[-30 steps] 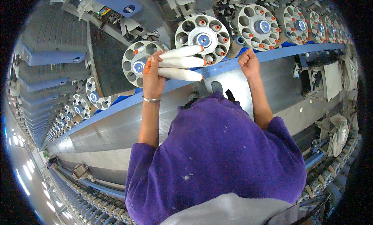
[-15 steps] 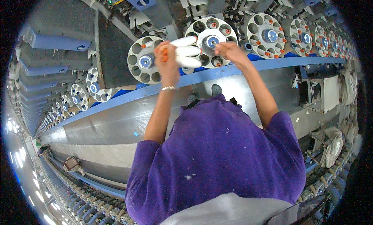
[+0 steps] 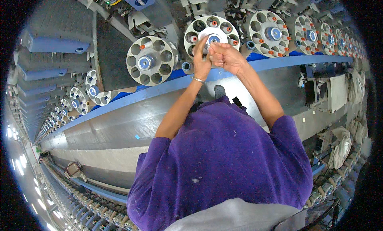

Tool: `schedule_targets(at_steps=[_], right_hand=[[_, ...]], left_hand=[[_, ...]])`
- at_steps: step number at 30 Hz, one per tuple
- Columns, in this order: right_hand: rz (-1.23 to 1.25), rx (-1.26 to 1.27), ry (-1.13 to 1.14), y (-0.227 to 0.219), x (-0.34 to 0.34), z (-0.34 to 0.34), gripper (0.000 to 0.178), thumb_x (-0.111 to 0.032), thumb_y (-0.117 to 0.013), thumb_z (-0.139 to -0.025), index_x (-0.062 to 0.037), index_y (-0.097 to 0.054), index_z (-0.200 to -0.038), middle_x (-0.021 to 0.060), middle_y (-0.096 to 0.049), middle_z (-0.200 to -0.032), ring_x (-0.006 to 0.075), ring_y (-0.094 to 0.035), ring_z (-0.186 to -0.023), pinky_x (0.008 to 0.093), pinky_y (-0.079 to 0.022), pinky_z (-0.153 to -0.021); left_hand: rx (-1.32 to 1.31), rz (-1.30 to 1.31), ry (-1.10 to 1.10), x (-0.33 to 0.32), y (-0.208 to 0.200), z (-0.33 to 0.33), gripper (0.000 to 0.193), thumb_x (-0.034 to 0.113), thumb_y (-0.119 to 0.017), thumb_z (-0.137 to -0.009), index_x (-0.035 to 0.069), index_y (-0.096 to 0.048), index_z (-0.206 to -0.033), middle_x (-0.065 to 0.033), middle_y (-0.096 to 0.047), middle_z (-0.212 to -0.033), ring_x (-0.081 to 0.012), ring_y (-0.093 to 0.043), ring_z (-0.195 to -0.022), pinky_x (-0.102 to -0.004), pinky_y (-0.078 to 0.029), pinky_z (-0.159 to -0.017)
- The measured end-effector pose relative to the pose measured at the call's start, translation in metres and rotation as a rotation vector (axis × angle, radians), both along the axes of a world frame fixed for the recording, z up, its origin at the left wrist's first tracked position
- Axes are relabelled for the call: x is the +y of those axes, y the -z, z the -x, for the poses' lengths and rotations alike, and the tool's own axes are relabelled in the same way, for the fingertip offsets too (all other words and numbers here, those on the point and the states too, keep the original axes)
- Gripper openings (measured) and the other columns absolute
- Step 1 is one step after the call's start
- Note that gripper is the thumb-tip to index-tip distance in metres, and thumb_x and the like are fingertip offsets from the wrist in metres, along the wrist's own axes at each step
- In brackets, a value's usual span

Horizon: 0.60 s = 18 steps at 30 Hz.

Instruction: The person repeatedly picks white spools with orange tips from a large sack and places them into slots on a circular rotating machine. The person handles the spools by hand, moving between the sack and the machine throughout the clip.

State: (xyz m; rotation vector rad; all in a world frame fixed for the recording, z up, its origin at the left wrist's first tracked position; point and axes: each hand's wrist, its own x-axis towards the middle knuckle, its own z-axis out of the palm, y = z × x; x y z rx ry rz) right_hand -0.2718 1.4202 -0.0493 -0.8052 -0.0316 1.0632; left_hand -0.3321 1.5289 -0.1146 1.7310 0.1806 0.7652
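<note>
Both of my hands are at the round, pale bobbin magazine, close to its blue and silver hub. My left hand stands at the hub's left side with its fingers stretched upward, and no bobbin shows in it. Beside it, nearly touching, my right hand is closed with curled fingers and thumb over the hub's lower edge. Whatever those fingers pinch is too small or hidden. Several pockets of this magazine hold bobbins with orange tips; my hands cover the lower pockets.
To the left stands another magazine with mostly empty pockets and one orange tip. More magazines line the machine on both sides. A blue rail runs along their front. A dark panel stands at the left.
The several white yarn bobbins in my left hand are no longer visible. That hand has moved right to the hub, and my right hand has shifted slightly left to meet it.
</note>
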Motion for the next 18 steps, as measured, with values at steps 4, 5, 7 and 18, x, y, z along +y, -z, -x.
schedule_targets(at_steps=[4, 5, 7, 18], right_hand=[[-0.146, -0.174, -0.030, -0.053, -0.022, -0.034, 0.013, -0.016, -0.053, -0.094, -0.0053, -0.058, -0.089, -0.0051, -0.043, -0.059, 0.0082, -0.038, -0.048, 0.0202, -0.032, -0.048], [-0.279, -0.168, -0.021, -0.066, -0.037, -0.059, 0.014, -0.018, -0.053, -0.095, -0.0055, -0.058, -0.090, -0.0038, -0.045, -0.064, 0.0093, -0.040, -0.052, 0.0211, -0.034, -0.050], [-0.507, -0.214, 0.024, -0.076, -0.077, -0.093, 0.018, -0.022, -0.052, -0.096, -0.0055, -0.059, -0.093, 0.0000, -0.053, -0.078, 0.0121, -0.048, -0.066, 0.0243, -0.042, -0.059], [1.016, -1.385, 0.268, -0.042, -0.131, -0.058, 0.038, -0.019, -0.067, -0.084, -0.0074, -0.060, -0.120, 0.0110, -0.060, -0.122, 0.0211, -0.062, -0.102, 0.0302, -0.052, -0.081]], left_hand=[[0.418, 0.201, 0.621, 0.007, -0.051, 0.004, 0.019, 0.017, -0.057, -0.090, 0.002, -0.062, -0.101, -0.0067, -0.061, -0.090, -0.0137, -0.056, -0.078, -0.0261, -0.045, -0.070], [0.333, 0.179, 0.677, 0.012, -0.073, 0.002, 0.019, 0.018, -0.055, -0.091, 0.001, -0.061, -0.097, -0.0042, -0.061, -0.083, -0.0117, -0.054, -0.071, -0.0253, -0.044, -0.064], [0.190, -0.041, 0.631, 0.035, -0.126, -0.012, 0.020, 0.021, -0.053, -0.093, 0.003, -0.061, -0.091, -0.0011, -0.060, -0.076, -0.0091, -0.053, -0.064, -0.0251, -0.045, -0.059], [0.481, -1.146, 0.518, 0.032, -0.049, -0.123, 0.009, 0.014, -0.061, -0.076, 0.011, -0.067, -0.083, -0.0173, -0.058, -0.100, -0.0359, -0.063, -0.088, -0.0460, -0.053, -0.068]])
